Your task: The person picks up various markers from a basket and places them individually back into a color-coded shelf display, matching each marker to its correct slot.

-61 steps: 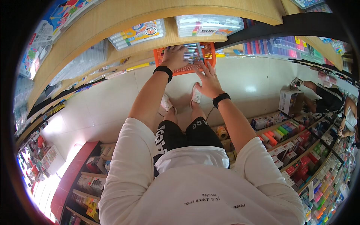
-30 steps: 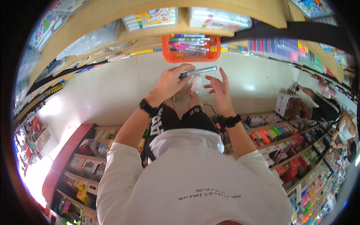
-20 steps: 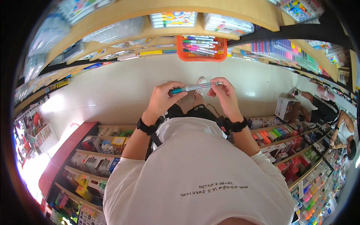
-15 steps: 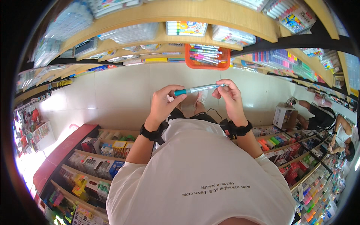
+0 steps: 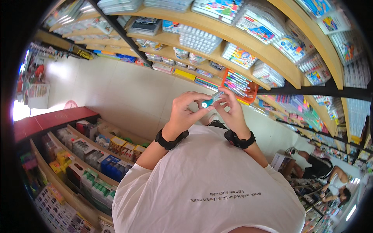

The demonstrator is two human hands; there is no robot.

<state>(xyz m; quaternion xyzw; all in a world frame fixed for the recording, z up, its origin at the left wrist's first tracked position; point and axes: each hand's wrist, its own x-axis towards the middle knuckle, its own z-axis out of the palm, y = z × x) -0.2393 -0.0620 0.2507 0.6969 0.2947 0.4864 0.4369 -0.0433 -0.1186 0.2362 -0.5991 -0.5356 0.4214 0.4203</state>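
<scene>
A marker (image 5: 207, 103) with a teal cap and a pale barrel is held in front of my body. Its teal end tilts toward me, so the barrel looks shortened. The thumb and fingers of my left hand (image 5: 187, 108) pinch the marker near the teal end. My right hand (image 5: 232, 108) grips the barrel farther up, its fingertips partly covering it. Just beyond my right hand stands an orange basket (image 5: 253, 92) filled with several colourful pens.
Wooden shelves (image 5: 217, 20) with boxed marker sets curve across the far side. Behind my left arm runs a stepped rack (image 5: 89, 149) of small boxed goods with a red top (image 5: 54, 121). A tiled floor (image 5: 124, 87) lies between. At the far right another person (image 5: 336, 180) crouches.
The view has swung, so shelves and basket appear shifted to the right. My hands have come closer together, and the marker has turned from lying sideways to pointing its teal end at me.
</scene>
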